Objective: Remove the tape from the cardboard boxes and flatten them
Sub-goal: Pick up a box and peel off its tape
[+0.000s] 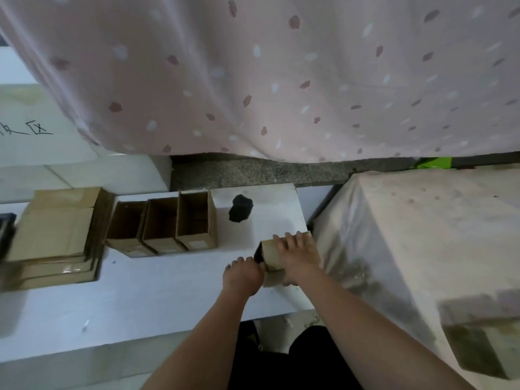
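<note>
On the white table [157,299], near its right edge, the right hand [298,256] lies with spread, nearly straight fingers pressing on top of the small cardboard box [271,253], while the left hand [243,277] has curled fingers gripping the box's left open end.

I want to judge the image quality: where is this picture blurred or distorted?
Head view: wide-angle lens bends the white table edges; the flattened stack at far left smears; both hands on the small box stay fairly sharp.

White table [140,299] w/ boxes [166,223], flat stack [53,235]
</note>
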A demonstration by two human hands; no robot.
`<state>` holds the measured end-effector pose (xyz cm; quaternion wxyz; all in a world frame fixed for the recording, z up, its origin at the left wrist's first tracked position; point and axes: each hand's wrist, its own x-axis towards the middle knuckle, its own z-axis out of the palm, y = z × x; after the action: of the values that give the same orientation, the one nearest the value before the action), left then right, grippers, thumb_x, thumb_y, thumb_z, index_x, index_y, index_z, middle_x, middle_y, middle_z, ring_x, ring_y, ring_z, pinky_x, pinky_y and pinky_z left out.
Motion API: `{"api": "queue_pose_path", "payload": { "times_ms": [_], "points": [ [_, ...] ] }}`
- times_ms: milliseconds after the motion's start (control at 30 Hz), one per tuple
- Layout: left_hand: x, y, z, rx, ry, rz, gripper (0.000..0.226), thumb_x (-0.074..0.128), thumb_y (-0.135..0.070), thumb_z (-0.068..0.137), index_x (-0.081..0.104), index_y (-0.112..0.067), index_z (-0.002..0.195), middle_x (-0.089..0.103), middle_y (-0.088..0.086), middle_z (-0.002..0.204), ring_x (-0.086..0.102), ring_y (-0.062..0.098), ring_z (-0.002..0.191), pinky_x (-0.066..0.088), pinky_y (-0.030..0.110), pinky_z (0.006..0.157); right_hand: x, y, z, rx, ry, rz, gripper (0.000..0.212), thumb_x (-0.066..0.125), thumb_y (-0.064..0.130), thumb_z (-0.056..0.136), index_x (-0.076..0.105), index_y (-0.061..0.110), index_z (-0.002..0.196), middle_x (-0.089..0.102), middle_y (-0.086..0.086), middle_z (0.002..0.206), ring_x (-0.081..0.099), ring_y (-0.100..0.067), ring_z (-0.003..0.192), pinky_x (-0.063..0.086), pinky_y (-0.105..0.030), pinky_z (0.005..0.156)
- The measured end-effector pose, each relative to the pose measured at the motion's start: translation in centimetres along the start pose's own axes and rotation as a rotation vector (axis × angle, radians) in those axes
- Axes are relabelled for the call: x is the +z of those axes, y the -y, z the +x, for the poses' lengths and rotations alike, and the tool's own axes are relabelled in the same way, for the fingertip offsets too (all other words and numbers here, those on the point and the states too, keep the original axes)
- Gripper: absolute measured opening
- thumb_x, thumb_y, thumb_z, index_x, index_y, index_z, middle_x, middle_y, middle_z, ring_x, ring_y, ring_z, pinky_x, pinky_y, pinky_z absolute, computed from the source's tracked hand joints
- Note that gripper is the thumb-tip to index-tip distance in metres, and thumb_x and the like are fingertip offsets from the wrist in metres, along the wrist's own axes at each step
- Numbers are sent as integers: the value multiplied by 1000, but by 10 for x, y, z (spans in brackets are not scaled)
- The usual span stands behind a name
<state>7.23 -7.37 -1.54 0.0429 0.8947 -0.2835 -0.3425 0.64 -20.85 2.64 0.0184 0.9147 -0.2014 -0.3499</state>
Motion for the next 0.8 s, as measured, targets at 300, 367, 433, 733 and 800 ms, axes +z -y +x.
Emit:
{"api": "queue_pose_path", "payload": {
  "times_ms": [300, 367, 433, 733, 800],
  "points": [
    [-15, 0, 27, -291, 93, -929, 67, 25, -59, 103, 54, -8, 133, 62, 17, 125, 59, 32, 113, 49, 43, 100, -4, -4, 31, -87, -321, 110, 83, 75, 32, 74, 29, 12, 141, 40, -7, 138, 42, -28, 127, 29, -40, 113],
    [-19, -2, 30, -283, 123, -1210, 70, 24, -65, 101, 57, -11, 130, 67, 10, 112, 64, 27, 103, 53, 35, 79, -7, -8, 37, -54, -340, 141, 88, 77, 43, 72, 30, 10, 139, 42, -6, 135, 45, -27, 123, 35, -39, 108],
    [-24, -4, 33, -295, 135, -1358, 67, 24, -67, 101, 55, -15, 130, 68, 8, 107, 67, 25, 99, 49, 29, 68, -9, -12, 40, -14, -379, 216, 90, 78, 50, 70, 33, 10, 137, 44, -6, 133, 47, -27, 120, 40, -38, 103],
    [-40, -11, 53, -275, 140, -1359, 73, 55, -76, 83, 53, -15, 125, 67, 9, 115, 68, 28, 99, 54, 36, 79, 18, -12, 33, -52, -427, 1015, 105, 92, 40, 61, 23, 14, 136, 43, -1, 128, 54, -17, 111, 55, -29, 83],
    [-33, -12, 55, -265, 113, -1193, 69, 62, -69, 82, 53, -14, 123, 64, 8, 119, 64, 25, 100, 54, 33, 75, 31, -17, 30, -100, -215, 1109, 107, 90, 47, 62, 17, 29, 139, 50, 5, 128, 57, -8, 106, 56, -20, 78]
  ]
}}
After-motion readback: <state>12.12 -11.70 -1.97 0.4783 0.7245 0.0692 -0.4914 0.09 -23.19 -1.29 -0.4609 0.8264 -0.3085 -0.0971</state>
